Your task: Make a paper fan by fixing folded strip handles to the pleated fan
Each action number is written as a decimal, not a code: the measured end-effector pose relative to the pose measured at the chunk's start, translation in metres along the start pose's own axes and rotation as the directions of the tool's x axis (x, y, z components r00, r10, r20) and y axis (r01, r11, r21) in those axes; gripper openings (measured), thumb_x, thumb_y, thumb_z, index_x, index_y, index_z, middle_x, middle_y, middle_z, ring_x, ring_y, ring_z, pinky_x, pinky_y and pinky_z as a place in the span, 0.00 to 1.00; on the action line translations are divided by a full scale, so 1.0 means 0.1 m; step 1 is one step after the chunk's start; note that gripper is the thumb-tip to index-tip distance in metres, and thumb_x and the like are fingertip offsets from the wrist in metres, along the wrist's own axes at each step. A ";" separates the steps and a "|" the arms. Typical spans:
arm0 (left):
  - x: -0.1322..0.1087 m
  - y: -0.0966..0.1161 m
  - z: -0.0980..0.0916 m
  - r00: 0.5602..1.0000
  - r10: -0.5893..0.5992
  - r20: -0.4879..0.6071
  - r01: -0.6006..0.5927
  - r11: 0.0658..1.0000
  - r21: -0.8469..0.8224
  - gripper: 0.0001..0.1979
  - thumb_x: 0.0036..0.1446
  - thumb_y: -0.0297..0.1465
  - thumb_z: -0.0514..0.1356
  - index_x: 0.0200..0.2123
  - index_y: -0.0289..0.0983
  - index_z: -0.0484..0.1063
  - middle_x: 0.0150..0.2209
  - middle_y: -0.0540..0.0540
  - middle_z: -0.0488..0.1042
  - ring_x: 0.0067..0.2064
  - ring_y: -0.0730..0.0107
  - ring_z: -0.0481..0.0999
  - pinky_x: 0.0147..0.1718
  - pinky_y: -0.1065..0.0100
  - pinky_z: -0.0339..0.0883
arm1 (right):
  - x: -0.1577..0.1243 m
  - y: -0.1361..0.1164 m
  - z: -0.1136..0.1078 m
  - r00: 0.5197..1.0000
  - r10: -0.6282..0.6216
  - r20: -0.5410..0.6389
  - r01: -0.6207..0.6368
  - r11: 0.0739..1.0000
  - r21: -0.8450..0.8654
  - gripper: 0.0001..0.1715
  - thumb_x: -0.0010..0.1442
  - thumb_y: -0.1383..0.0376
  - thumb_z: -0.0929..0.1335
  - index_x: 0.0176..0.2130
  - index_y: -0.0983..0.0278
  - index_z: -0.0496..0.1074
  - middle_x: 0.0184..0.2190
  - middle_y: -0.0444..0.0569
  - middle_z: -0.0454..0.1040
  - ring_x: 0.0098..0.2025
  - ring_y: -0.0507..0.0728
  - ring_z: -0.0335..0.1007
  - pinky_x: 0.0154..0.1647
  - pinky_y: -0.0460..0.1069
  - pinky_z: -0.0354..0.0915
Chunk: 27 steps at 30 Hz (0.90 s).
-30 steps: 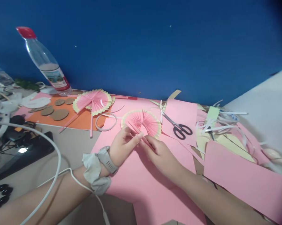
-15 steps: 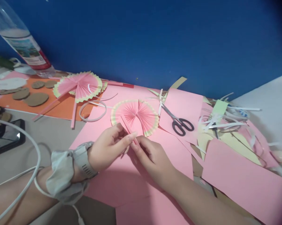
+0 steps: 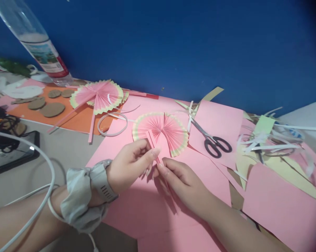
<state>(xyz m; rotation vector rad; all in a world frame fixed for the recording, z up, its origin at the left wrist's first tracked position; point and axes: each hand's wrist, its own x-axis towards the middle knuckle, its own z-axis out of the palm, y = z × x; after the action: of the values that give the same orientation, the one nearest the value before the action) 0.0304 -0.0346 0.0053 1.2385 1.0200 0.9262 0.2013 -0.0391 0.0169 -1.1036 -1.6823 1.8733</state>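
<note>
Between both hands is a narrow folded strip of pink paper, slanting from upper left to lower right. My left hand pinches its upper part with thumb and fingers. Lower down, my right hand grips the same strip between thumb and forefinger. Just beyond the hands, a round pleated paper fan, pink with a pale yellow-green rim, lies on pink paper sheets. To its right, scissors with black handles rest on a pink sheet.
Pleated fans with pink strip handles lie at back left beside cardboard discs on orange paper. A plastic bottle leans near the blue wall. White cable crosses my left arm. Paper scraps are heaped at right.
The view has shifted, so the table's things sit farther right or left-side items show more. Both hands still hold the strip, and more of its upper and lower ends now shows.
</note>
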 end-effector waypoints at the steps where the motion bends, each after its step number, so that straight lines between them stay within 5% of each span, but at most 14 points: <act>1: 0.00 0.00 0.00 1.000 -0.002 0.024 0.003 0.999 -0.032 0.17 0.62 0.42 0.53 0.26 0.38 0.58 0.16 0.55 0.64 0.18 0.76 0.67 0.19 0.71 0.61 | 0.00 -0.01 -0.01 1.000 0.014 0.025 -0.014 1.000 0.011 0.22 0.69 0.53 0.56 0.38 0.64 0.69 0.14 0.36 0.58 0.14 0.47 0.54 0.20 0.44 0.56; 3: -0.01 0.01 0.01 0.999 -0.008 0.045 0.011 0.998 -0.056 0.17 0.62 0.41 0.53 0.26 0.38 0.58 0.17 0.55 0.65 0.18 0.77 0.66 0.19 0.72 0.60 | -0.01 -0.02 -0.01 0.999 -0.004 0.039 0.004 1.000 0.020 0.22 0.69 0.54 0.55 0.39 0.64 0.70 0.16 0.37 0.58 0.16 0.47 0.55 0.20 0.43 0.55; 8: -0.02 0.04 0.01 1.000 -0.017 0.008 0.017 0.999 0.037 0.18 0.60 0.43 0.55 0.25 0.37 0.61 0.16 0.55 0.64 0.17 0.78 0.64 0.18 0.73 0.60 | 0.01 -0.01 0.02 0.986 -0.145 -0.082 0.132 0.980 -0.146 0.16 0.65 0.56 0.63 0.34 0.65 0.69 0.30 0.45 0.69 0.35 0.52 0.66 0.37 0.45 0.62; 18: -0.03 0.06 0.02 1.000 0.008 0.009 -0.008 0.999 0.052 0.20 0.62 0.41 0.53 0.21 0.38 0.61 0.16 0.53 0.65 0.20 0.74 0.68 0.22 0.70 0.63 | 0.01 0.02 0.01 0.993 -0.119 -0.024 0.113 0.980 -0.165 0.24 0.69 0.54 0.54 0.33 0.64 0.68 0.19 0.40 0.61 0.23 0.48 0.60 0.31 0.45 0.59; 27: -0.02 0.06 0.02 0.999 0.017 0.035 -0.019 0.999 0.051 0.19 0.64 0.39 0.51 0.22 0.38 0.60 0.17 0.53 0.65 0.21 0.75 0.68 0.23 0.70 0.63 | 0.02 0.04 -0.01 0.994 -0.112 -0.003 0.111 0.991 -0.072 0.26 0.69 0.52 0.54 0.34 0.65 0.68 0.18 0.40 0.59 0.22 0.48 0.58 0.29 0.45 0.58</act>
<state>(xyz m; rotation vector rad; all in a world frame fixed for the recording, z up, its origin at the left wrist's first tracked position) 0.0319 -0.0364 0.0116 1.3040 1.0123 0.8943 0.2014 -0.0383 0.0122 -1.0195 -1.7812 1.7514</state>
